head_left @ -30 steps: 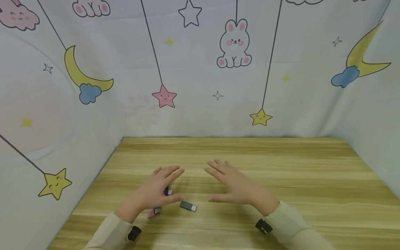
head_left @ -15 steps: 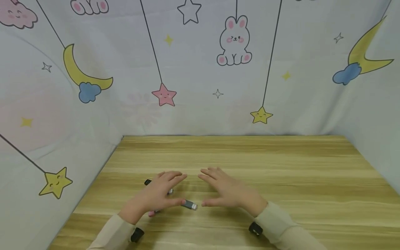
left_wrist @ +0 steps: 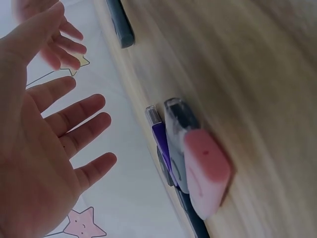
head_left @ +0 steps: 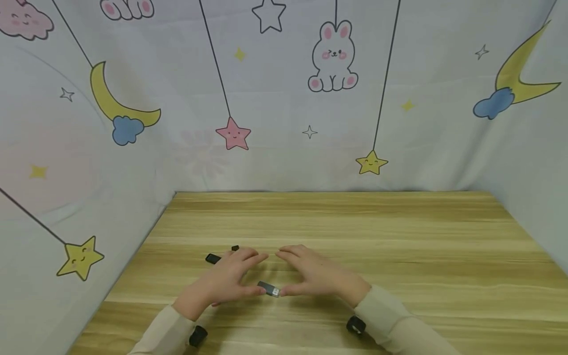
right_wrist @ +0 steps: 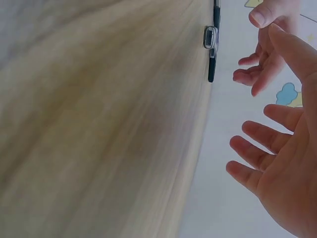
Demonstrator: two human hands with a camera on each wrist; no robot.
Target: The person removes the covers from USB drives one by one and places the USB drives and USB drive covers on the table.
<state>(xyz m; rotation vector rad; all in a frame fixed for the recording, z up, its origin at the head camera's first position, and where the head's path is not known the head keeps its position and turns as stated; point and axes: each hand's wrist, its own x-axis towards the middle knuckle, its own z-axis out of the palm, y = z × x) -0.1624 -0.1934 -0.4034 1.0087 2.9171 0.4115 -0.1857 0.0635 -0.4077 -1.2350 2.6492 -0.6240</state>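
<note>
My left hand (head_left: 226, 278) and right hand (head_left: 317, 276) hover above the table, palms facing, fingers extended and holding nothing. Their fingertips nearly meet in the head view, a small gap between them. A dark grey USB stick (head_left: 268, 289) with a metal plug lies on the table between the two thumbs. Under the left hand, the left wrist view shows a pink USB stick (left_wrist: 210, 173), a purple stick (left_wrist: 162, 144) with a metal plug, and a grey piece (left_wrist: 176, 144) between them. My left hand mostly hides these in the head view.
A black piece (head_left: 213, 258) and a smaller black piece (head_left: 235, 248) lie beyond the left hand. The wooden table (head_left: 399, 231) extends to a patterned cloth (head_left: 284, 98) at the back and sides. Black wrist cameras sit at both sleeves.
Both hands have moved closer together and slightly lower in the view. Black pieces beyond the left hand have come into sight, while the pink stick is more covered. The sticks appear to lie still.
</note>
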